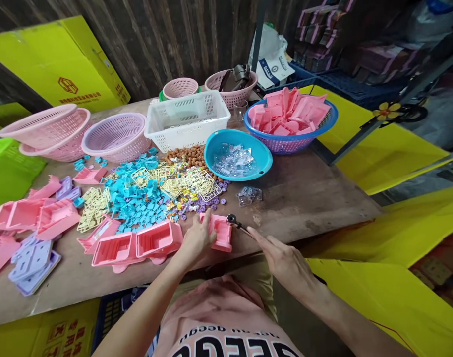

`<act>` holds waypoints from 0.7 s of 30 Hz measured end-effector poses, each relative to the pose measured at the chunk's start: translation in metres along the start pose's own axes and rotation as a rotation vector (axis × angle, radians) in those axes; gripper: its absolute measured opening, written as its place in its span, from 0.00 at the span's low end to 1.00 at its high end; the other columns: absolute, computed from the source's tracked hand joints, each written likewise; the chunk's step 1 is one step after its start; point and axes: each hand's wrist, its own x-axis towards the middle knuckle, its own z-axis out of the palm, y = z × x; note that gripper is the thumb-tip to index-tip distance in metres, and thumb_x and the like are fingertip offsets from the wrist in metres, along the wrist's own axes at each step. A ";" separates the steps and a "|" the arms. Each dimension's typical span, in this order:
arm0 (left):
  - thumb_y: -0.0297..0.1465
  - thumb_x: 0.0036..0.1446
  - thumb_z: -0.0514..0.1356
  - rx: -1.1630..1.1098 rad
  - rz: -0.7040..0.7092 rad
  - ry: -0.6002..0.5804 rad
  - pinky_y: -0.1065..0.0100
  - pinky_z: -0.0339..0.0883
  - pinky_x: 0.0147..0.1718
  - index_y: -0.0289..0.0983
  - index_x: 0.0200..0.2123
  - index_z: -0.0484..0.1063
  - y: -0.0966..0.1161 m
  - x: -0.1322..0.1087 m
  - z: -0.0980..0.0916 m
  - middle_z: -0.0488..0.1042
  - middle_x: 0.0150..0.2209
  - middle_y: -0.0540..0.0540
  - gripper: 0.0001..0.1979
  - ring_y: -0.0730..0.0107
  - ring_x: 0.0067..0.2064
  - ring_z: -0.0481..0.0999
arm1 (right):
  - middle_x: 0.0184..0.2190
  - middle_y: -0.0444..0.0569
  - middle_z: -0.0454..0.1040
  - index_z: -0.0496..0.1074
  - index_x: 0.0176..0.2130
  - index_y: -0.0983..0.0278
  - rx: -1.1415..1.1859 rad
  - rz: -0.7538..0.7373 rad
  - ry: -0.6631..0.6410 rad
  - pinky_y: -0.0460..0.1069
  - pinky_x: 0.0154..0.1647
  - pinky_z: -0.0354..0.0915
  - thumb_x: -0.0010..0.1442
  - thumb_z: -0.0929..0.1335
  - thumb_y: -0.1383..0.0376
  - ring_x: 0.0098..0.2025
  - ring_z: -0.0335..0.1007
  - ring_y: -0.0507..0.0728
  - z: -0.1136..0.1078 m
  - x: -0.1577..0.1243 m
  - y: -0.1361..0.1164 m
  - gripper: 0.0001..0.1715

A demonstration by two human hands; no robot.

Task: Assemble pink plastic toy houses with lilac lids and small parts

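A yellow cardboard box (44, 62) leans near a dark, ridged wall (155, 39). Along the back of a brown surface (308, 198) sit stacked pink baskets (42, 131) and a white rectangular basket (189, 133). At right, a yellow flower ornament (386, 111) decorates a slanted metal bar (348, 147).

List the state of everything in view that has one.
left hand: fingers on pink piece
right hand: gripping tool
pink piece: lying on table
tool: round head at pink piece's right edge
teal bowl: holding clear pieces
blue basket: heaped with pink parts
white basket: upright, open-topped
far-left pink baskets: stacked
lavender plates: piled
cyan pieces: scattered heap
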 end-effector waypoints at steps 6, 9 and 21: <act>0.33 0.61 0.46 0.027 0.005 0.007 0.56 0.67 0.41 0.33 0.64 0.45 0.000 0.000 0.002 0.58 0.56 0.25 0.29 0.49 0.43 0.76 | 0.31 0.48 0.75 0.61 0.59 0.55 0.112 -0.035 0.079 0.46 0.32 0.70 0.63 0.56 0.68 0.28 0.72 0.54 -0.006 -0.006 -0.003 0.27; 0.33 0.62 0.46 0.039 0.013 0.010 0.56 0.68 0.40 0.34 0.64 0.45 0.000 0.000 0.002 0.59 0.56 0.26 0.29 0.49 0.42 0.77 | 0.27 0.46 0.74 0.64 0.58 0.54 0.095 -0.052 0.011 0.44 0.28 0.69 0.62 0.57 0.69 0.25 0.71 0.52 -0.009 -0.009 -0.001 0.27; 0.33 0.62 0.47 0.038 -0.015 0.011 0.56 0.68 0.40 0.35 0.65 0.44 0.002 -0.001 0.001 0.61 0.54 0.28 0.29 0.52 0.43 0.76 | 0.29 0.46 0.75 0.62 0.59 0.57 0.005 -0.233 -0.117 0.42 0.23 0.67 0.64 0.55 0.72 0.23 0.71 0.50 -0.005 -0.030 -0.003 0.27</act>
